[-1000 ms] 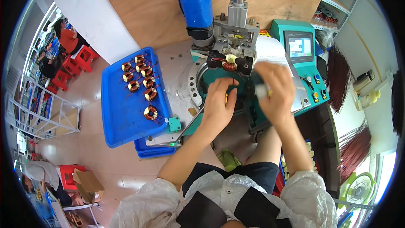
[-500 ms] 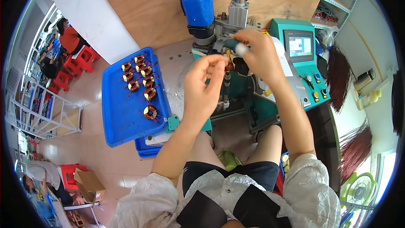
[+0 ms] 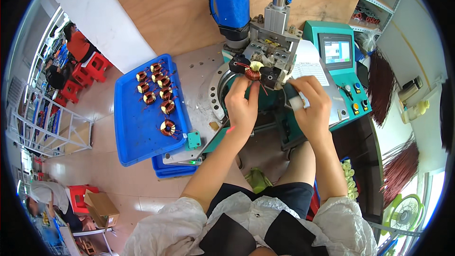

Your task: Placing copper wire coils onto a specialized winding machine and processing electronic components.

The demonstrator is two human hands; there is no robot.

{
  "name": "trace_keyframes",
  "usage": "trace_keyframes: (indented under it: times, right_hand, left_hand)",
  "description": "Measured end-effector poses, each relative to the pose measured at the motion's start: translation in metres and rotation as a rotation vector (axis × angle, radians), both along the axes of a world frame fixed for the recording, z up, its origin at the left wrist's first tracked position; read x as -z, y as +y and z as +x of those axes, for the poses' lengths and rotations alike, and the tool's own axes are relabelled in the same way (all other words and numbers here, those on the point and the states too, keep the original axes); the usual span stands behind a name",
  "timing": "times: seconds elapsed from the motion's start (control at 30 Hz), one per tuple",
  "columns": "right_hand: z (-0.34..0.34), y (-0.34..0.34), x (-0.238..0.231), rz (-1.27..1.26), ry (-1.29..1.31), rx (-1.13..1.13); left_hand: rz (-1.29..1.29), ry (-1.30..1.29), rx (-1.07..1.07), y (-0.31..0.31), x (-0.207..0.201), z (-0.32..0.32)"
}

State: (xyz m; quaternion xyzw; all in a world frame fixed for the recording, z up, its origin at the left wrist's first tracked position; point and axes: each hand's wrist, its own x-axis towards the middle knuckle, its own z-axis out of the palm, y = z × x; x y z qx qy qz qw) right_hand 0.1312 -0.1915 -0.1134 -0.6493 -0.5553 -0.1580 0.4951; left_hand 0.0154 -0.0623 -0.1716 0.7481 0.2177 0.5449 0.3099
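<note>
While the right hand (image 3: 313, 109) grips a white-and-dark tool (image 3: 297, 102), the left hand (image 3: 242, 106) is at a copper-wound toroidal coil (image 3: 253, 73), its grip unclear.

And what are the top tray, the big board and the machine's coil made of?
Tray: probably plastic, smooth and slightly shiny, with a moulded rim. Board: wood, maybe plywood, tan with streaky grain. Coil: reddish wire, perhaps coated copper, by its close, shiny turns.

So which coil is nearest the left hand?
The coil between the two black blocks, right by the left hand; those in the blue tray lie farther off.
</note>
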Motion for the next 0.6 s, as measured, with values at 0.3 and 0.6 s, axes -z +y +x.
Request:
trace_keyframes:
  times: [0.3, 0.6]
  right_hand:
    - [0.004, -0.061, 0.030, -0.151, 0.178, 0.012]
    - [0.102, -0.103, 0.072, -0.040, 0.345, 0.332]
  left_hand:
    - [-0.581, 0.120, 0.365, -0.017, -0.030, -0.026]
    - [-0.670, 0.353, 0.500, 0.003, -0.070, -0.047]
